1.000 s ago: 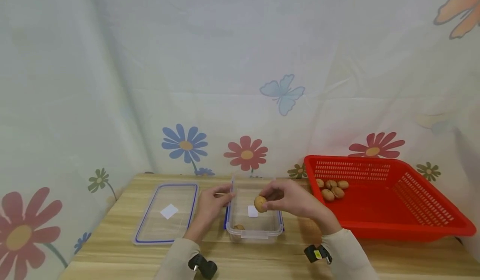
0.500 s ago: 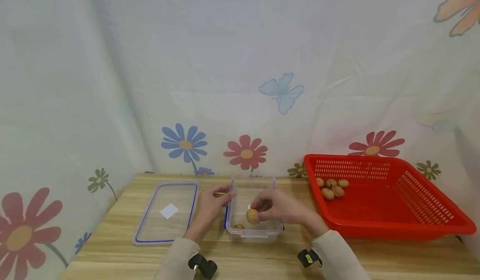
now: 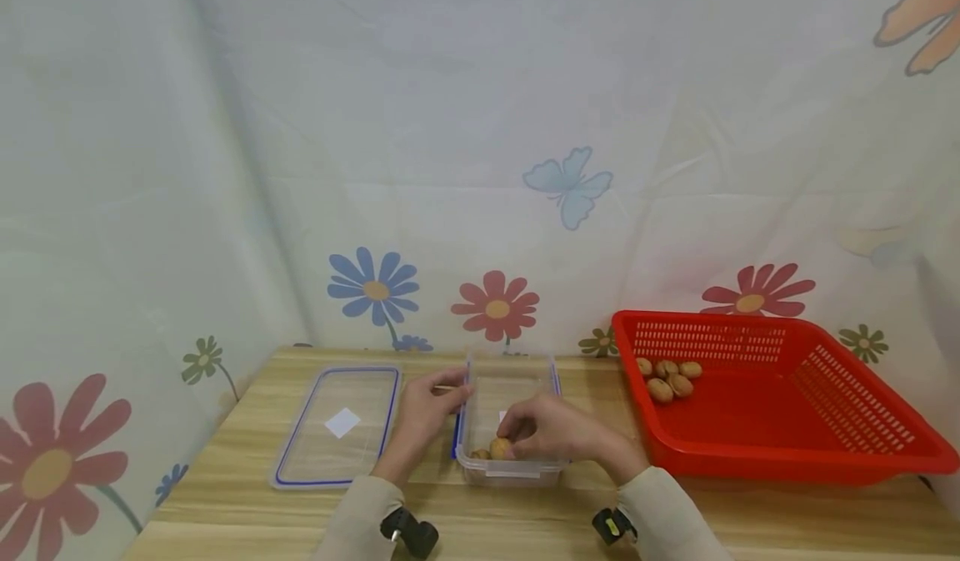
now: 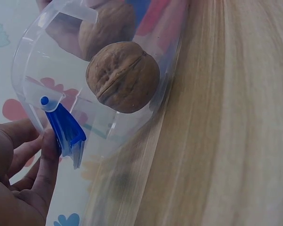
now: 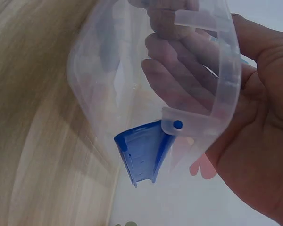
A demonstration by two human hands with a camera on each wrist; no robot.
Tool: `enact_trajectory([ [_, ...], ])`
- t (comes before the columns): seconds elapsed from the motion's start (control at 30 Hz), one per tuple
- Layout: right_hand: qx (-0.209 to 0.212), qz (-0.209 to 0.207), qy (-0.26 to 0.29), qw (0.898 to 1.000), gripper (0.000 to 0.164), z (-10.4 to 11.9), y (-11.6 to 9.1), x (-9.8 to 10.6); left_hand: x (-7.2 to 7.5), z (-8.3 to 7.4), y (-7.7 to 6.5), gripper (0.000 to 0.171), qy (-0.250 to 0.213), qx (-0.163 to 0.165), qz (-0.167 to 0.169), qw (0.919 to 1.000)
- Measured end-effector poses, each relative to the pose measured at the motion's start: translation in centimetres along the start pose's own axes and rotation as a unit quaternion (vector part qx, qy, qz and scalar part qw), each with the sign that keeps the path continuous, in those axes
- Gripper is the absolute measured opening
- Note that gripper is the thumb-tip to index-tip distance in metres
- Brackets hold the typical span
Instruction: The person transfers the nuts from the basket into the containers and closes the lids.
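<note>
On the table [image 3: 240, 528], a clear rectangular plastic container [image 3: 517, 471] with blue side latches [image 4: 66, 129] sits open. One round brown ridged walnut [image 4: 122, 77] lies at its near left corner. Right hand [image 3: 555, 428] pinches a second tan walnut [image 3: 500, 448] low inside, just beside it; can't tell if the nuts touch. Left hand [image 3: 422, 411] pinches the left side by the latch. More walnuts in the red perforated plastic basket [image 3: 750, 454]. Step looks like placing: best lower fully, loosen fingers only at the bottom, steady the wall lightly, lift out without brushing the rim.
</note>
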State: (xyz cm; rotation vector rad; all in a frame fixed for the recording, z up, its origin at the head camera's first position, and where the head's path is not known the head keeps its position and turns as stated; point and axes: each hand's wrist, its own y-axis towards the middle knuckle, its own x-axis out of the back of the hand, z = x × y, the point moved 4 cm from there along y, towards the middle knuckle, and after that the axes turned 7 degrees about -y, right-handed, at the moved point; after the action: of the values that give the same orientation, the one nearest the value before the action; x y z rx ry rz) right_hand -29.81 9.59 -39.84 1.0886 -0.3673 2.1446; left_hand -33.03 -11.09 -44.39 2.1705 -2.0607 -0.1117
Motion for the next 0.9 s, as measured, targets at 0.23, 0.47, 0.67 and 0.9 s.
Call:
enact_trajectory([
  [0.23,-0.003,0.006,-0.007,1.000,0.015,-0.21,0.06,-0.37,-0.06,-0.16,-0.12,0.032,-0.003,-0.005,-0.001,1.0000],
  [0.47,0.001,0.018,-0.009,1.000,0.016,-0.22,0.05,-0.46,-0.09,-0.20,-0.12,0.031,-0.007,-0.005,-0.003,1.0000],
  [0.67,0.007,0.027,-0.019,0.999,0.016,0.06,0.11,-0.50,-0.01,0.12,0.13,0.030,0.004,0.002,-0.003,1.0000],
  [0.9,0.007,0.034,-0.038,0.999,0.016,0.12,0.19,-0.62,-0.09,-0.16,-0.06,0.031,0.003,0.001,-0.003,1.0000],
])
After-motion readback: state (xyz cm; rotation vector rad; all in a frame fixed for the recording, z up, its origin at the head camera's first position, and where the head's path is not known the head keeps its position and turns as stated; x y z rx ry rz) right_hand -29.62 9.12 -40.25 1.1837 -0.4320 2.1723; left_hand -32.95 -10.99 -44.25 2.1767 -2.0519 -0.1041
